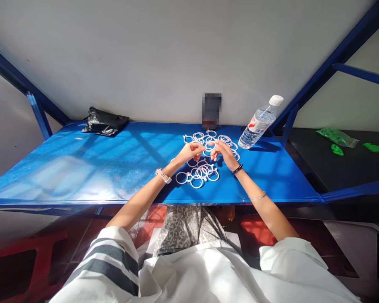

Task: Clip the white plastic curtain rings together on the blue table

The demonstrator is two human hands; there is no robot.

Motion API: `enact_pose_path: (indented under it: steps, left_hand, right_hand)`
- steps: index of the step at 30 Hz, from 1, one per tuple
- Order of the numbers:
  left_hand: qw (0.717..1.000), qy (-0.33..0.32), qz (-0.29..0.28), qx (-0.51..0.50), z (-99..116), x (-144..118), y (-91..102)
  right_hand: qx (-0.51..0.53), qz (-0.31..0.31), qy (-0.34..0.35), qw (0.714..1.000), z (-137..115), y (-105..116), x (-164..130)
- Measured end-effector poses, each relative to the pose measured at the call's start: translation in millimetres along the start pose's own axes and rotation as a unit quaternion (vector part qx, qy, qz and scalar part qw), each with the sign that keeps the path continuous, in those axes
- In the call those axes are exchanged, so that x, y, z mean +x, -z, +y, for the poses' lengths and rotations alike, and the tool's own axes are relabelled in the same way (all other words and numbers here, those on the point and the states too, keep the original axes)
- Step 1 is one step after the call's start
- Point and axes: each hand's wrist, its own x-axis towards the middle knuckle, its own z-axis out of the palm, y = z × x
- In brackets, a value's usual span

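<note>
Nearest the head camera is the person's white striped top (120, 265), with a leopard-print cloth (185, 227) on the lap below the table edge. Both forearms extend forward from it and converge over the blue table (82, 168). The left hand (192, 151) and the right hand (222, 152) meet at the centre, and a single white ring (210, 146) is held between them. The left hand's fingertips are pinched on the ring's left side; the right hand's fingers are curled and closed on its right side. The ring therefore lies directly between the two hands, raised just above the table, and neither hand is clearly nearer to it. The ring's opening appears to face roughly toward the camera; its exact tilt is too small to determine. A near pile of rings (198, 173) lies on the table just below and on the near side of the hands, closer to the left wrist, which carries a watch (163, 175). A far pile of rings (214, 138) lies just beyond the hands. The right wrist carries a dark bead bracelet (236, 169). A bottle (260, 122) leans at the rear, right of the hands and apart from them. A black bag (104, 122) sits at the rear left, well apart.
</note>
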Motion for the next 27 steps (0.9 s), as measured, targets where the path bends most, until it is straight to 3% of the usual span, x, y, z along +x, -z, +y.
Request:
enact_pose_path:
  steps: [13,27]
  left_hand:
    - [0.998,-0.002,-0.063,0.012,-11,3,-0.1]
    - [0.998,0.011,-0.057,0.036,-4,0,-2.2]
  right_hand:
    - [-0.049,0.04,0.017,0.998,5,0,3]
    - [-0.028,0.091,0.041,0.995,10,-1,4]
